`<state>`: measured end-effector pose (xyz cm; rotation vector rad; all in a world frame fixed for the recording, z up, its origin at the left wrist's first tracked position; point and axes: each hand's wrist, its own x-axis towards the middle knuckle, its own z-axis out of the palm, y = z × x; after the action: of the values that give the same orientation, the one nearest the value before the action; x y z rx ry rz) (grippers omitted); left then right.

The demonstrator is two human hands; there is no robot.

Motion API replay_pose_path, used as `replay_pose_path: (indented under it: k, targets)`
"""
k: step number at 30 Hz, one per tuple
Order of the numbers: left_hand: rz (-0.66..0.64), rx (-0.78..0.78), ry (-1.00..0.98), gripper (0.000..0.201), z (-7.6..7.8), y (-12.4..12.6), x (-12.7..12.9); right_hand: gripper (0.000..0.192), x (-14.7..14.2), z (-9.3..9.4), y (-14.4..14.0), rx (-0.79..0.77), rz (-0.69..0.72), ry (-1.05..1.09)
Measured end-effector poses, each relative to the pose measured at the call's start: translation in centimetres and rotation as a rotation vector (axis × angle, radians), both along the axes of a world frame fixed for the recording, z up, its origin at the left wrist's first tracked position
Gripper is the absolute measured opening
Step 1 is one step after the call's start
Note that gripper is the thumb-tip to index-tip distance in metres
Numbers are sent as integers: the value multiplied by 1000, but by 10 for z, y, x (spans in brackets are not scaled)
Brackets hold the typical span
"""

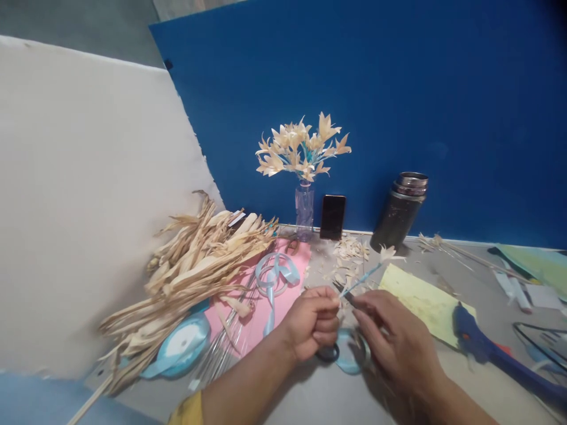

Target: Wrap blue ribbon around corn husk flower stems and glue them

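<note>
My left hand (314, 324) is closed in a fist on the lower end of an artificial flower (365, 274). Its stem, wrapped in light blue ribbon, slants up to the right and ends in a pale husk bloom. Just right of the fist is my right hand (396, 336), thumb and fingertips drawn together beside the stem's lower end; what they pinch, if anything, is hidden. Beneath the hands lie scissors, with a black handle loop (328, 353) showing by the left fist. A roll of light blue ribbon (349, 354) lies on the table between the hands.
Dried corn husks (204, 265) are heaped at the left, near pink paper (230, 321) and thin wires (217, 360). Behind stand a vase (304, 212) of husk flowers, a phone (332, 216) and a dark flask (398, 212). A blue glue gun (491, 351) lies right.
</note>
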<state>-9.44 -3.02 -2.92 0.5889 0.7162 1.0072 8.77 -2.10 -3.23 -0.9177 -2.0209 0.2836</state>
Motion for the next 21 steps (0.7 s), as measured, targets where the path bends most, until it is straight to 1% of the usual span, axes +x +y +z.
replay_pose_path:
  k: [2,3,4,6,7,9,11,13,15,17,19,21]
  targets:
    - [-93,-37,-105,28,1,-2,-1,25,-1,-3,6,-163,-61,51]
    - [-136,-52,-137,29,1,-3,-1,30,-1,-3,9,-224,-52,67]
    - [-171,-65,-158,29,1,-4,-1,30,-1,-3,11,-262,-26,82]
    - [-210,-76,-165,28,1,-5,0,20,0,-2,13,-290,42,115]
    - [-210,-72,-155,27,1,-5,1,17,0,-1,13,-297,63,139]
    - [-170,-49,-111,27,3,-7,4,23,-1,2,12,-341,65,192]
    - [-75,0,-28,28,5,-10,9,25,-3,6,9,-435,19,239]
    - [69,104,153,24,8,-16,16,26,-6,10,5,-570,-41,305]
    - [237,275,438,19,10,-22,21,29,-11,12,-2,-739,-71,417]
    - [361,485,760,19,9,-27,24,32,-17,12,-7,-915,-54,565]
    - [401,681,1025,21,5,-30,25,34,-21,10,-10,-1055,-17,687]
    - [382,829,1212,24,0,-29,23,35,-24,7,-10,-1141,6,763]
